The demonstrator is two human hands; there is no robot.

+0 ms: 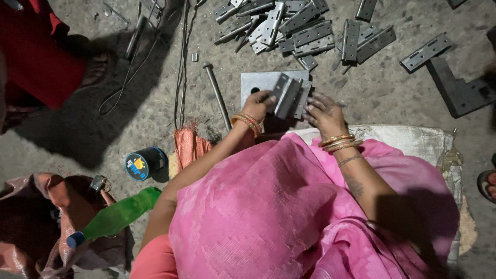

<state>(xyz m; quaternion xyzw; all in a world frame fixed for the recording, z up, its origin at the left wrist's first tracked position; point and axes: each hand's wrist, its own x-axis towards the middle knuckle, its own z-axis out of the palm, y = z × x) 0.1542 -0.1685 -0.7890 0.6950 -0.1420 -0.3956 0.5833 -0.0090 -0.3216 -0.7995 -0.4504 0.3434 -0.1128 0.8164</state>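
Nearest the camera, a pink cloth [289, 206] is being worn over the lap, and a green bottle [116, 217] with a blue cap is lying on a brown bag [46, 222] at the left. Just beyond it, a small round black tin [144, 163] is resting on the concrete floor [361, 93].

Further out, a grey metal hinge [289, 96] is being held between both hands over a flat grey plate [258, 81]. The left hand [258, 105] is being closed around the hinge's left edge, thumb on top. The right hand [323, 111] is being pressed against the hinge's right edge, fingers bent and narrow. Bangles are being worn on both wrists.

Just left of the plate, a long metal rod [217, 95] is lying on the floor. Beyond the plate, a pile of hinges [302, 28] is being kept, loosely scattered. At the far right, a dark angled metal piece [457, 90] is lying near a single hinge [426, 51]. At the far left, another person's sandalled foot [95, 67] is being shown.
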